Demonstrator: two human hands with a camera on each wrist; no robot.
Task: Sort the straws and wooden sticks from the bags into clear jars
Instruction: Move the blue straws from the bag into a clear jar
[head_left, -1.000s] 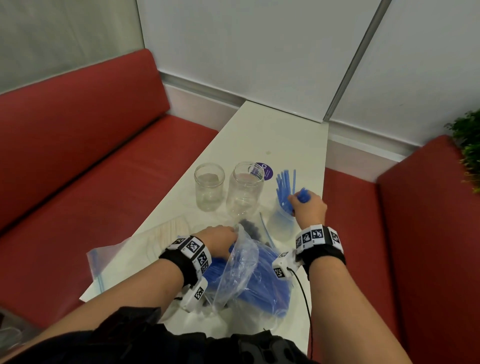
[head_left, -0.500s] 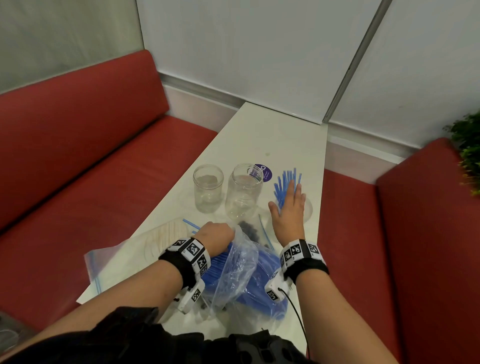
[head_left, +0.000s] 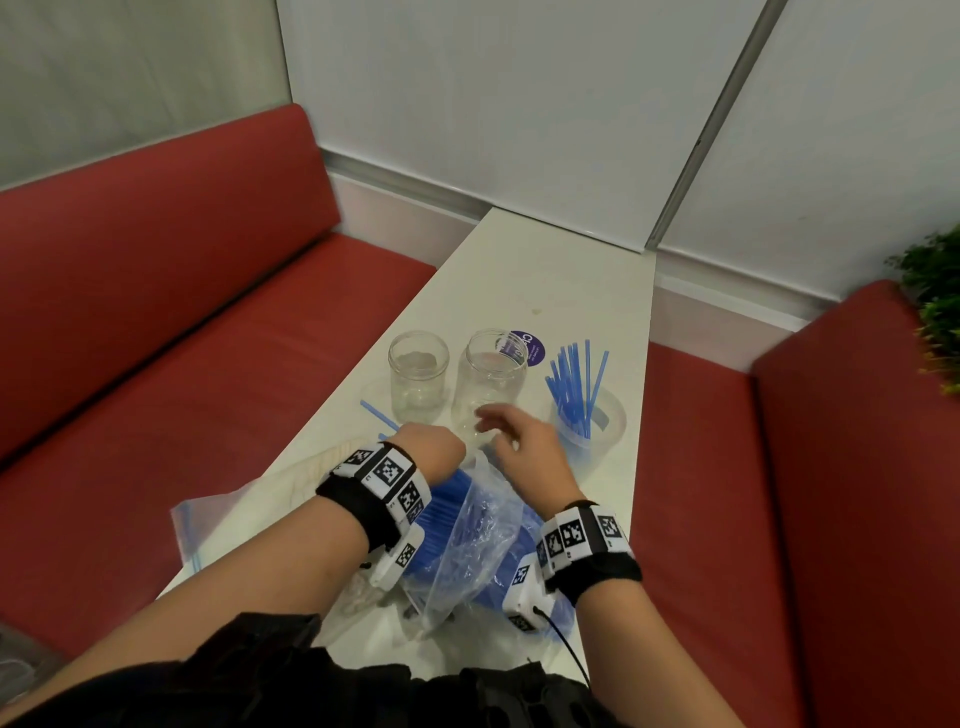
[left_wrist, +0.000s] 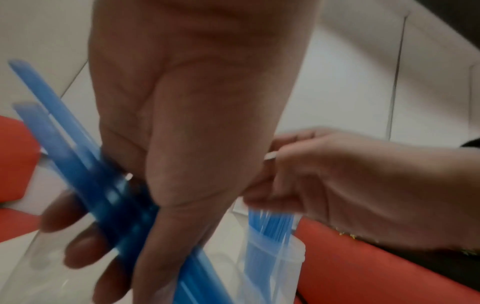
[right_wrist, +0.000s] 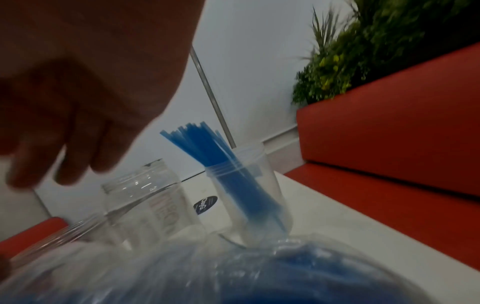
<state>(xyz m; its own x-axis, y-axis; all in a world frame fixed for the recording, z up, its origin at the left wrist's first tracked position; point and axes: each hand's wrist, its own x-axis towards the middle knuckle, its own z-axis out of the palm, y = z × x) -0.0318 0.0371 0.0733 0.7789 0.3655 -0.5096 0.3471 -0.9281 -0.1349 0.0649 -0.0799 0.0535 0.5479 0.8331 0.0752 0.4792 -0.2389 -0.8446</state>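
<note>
White counter (head_left: 545, 270): straws (head_left: 574, 387) upright in right jar (head_left: 589, 431), fanned farward. Left hand (head_left: 431, 452) gripping straws (left_wrist: 78, 164) angled far-left; right hand (head_left: 524, 447) fingers loosely spread.

white table (head_left: 545, 270) between red benches (head_left: 156, 291), pale wall panels (head_left: 493, 104), green plant (head_left: 935, 291).

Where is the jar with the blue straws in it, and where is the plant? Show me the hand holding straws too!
jar with blue straws (right_wrist: 262, 185), right wrist view, on its clear wall.
plant (right_wrist: 363, 51), right wrist view, on its green leaves.
left hand (left_wrist: 182, 123), left wrist view, on the palm; it grips blue straws.
</note>
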